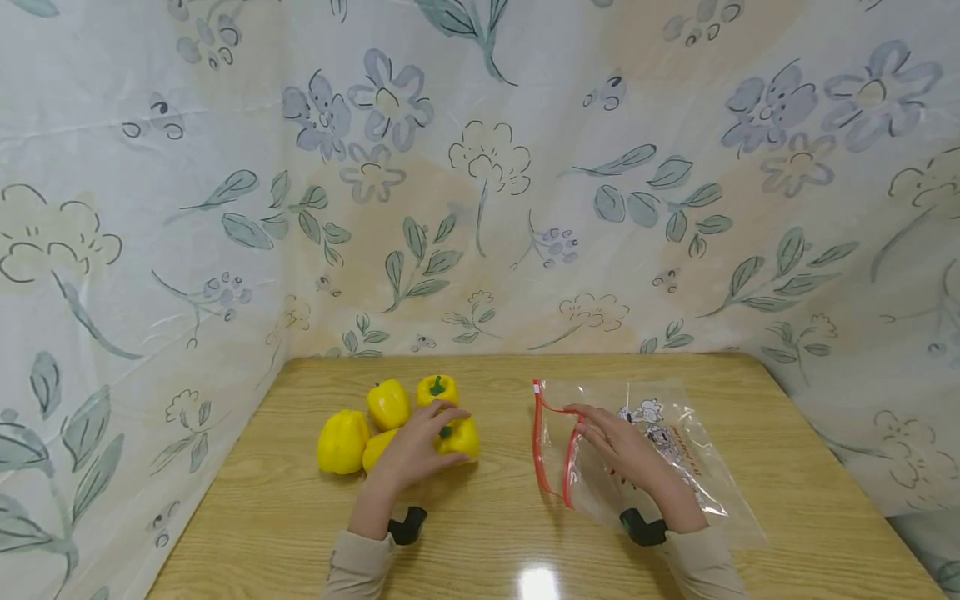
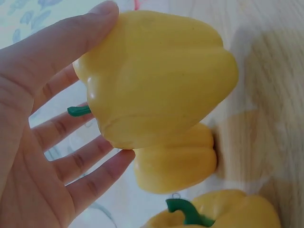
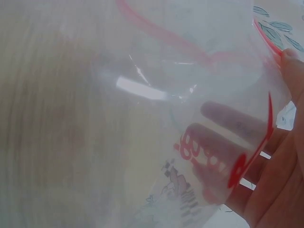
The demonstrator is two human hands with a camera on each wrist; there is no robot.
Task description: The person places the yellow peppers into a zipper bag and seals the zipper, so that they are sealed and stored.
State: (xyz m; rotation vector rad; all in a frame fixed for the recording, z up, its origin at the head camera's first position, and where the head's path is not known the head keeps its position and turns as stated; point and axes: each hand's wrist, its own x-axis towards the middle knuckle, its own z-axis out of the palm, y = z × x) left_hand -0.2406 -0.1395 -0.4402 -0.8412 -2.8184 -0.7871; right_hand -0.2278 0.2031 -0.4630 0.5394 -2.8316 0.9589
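My left hand (image 1: 411, 454) grips a yellow bell pepper (image 1: 467, 437) with a green stem, at the right end of a group of yellow bell peppers (image 1: 342, 442). In the left wrist view the thumb lies along one side of the held pepper (image 2: 156, 76), and the fingers reach its other side. On the right, my right hand (image 1: 626, 446) holds the mouth of a clear zip bag (image 1: 678, 446) with red zip strips. Its thumb pinches the red edge, while the fingers show through the plastic (image 3: 156, 118). The mouth stands parted, facing left.
All this lies on a wooden table (image 1: 495, 533). Another pepper (image 1: 437, 389) stands just behind the left hand. A flower-patterned cloth (image 1: 517, 167) rises at the back and sides of the table. Each wrist wears a dark mount (image 1: 408, 526).
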